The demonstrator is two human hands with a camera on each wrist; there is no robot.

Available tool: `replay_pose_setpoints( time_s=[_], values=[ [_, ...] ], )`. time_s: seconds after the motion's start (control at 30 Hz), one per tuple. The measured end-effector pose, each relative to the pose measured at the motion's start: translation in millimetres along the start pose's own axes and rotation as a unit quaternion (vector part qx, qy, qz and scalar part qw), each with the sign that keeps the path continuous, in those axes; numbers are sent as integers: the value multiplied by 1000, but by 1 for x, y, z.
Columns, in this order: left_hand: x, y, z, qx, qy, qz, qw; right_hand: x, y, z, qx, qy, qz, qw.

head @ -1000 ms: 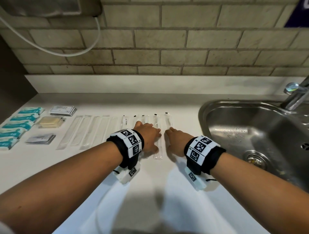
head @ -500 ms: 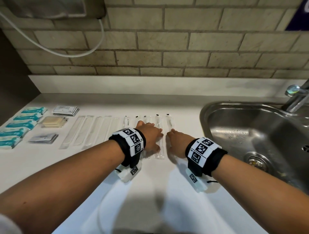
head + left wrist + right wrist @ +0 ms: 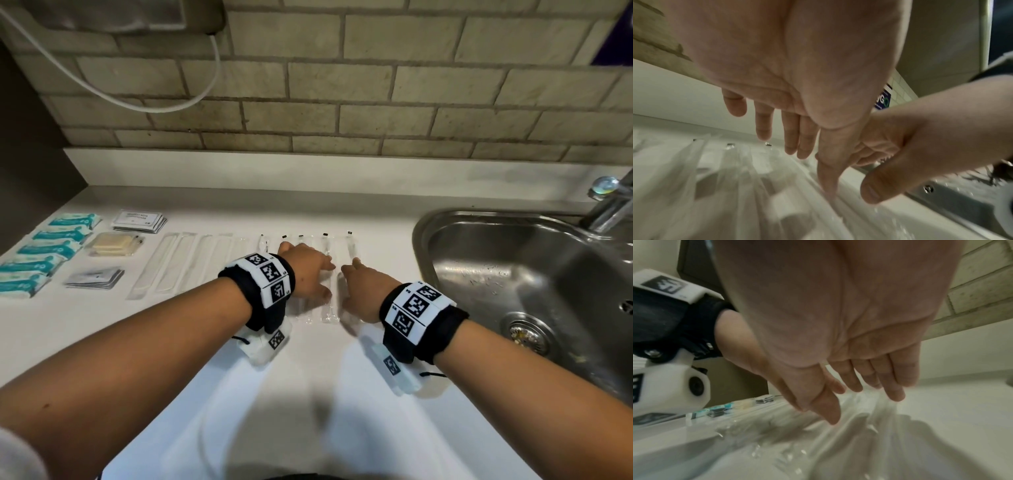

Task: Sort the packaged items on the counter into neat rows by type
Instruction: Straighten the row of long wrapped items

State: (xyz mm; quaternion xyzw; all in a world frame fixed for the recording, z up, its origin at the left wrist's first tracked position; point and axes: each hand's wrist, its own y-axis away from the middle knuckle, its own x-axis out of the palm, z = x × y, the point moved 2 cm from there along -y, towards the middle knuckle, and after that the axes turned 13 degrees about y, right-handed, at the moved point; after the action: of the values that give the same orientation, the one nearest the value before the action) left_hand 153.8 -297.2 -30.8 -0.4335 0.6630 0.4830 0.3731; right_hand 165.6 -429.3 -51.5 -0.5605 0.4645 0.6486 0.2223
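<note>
A row of several clear sleeves point(image 3: 329, 308) with small black tips lies on the white counter point(image 3: 308, 394). My left hand point(image 3: 308, 270) lies flat over the middle ones, its straight fingers point(image 3: 764, 128) spread above them. The thumb point(image 3: 827, 175) touches the plastic point(image 3: 748, 186). Beside it, my right hand point(image 3: 359, 291) rests flat on the rightmost sleeve point(image 3: 351, 246). Its straight fingertips point(image 3: 894, 394) press on the crinkled plastic point(image 3: 838, 443). Neither hand grips anything.
To the left lie long white flat sleeves point(image 3: 171, 263), teal wipe packs point(image 3: 44, 253), white sachets point(image 3: 138, 221), a yellowish pack point(image 3: 113, 245) and grey sachets point(image 3: 94, 277). A steel sink point(image 3: 424, 233) with a tap point(image 3: 609, 202) sits right of my hands. A brick wall stands behind.
Both hands stay flat on the clear sleeves in nearly the same spots. Only the head view has shifted a little.
</note>
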Motion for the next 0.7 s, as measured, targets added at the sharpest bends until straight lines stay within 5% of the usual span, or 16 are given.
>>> replay_pose_setpoints(
  time_s=[0.2,0.7],
  values=[
    [-28,16,39,-15,18,-64,998,-17,-1,19,-61,24,-66,996],
    [5,30,77,-4,-29,10,1000,-6,-17,65,-69,103,-28,992]
  ],
)
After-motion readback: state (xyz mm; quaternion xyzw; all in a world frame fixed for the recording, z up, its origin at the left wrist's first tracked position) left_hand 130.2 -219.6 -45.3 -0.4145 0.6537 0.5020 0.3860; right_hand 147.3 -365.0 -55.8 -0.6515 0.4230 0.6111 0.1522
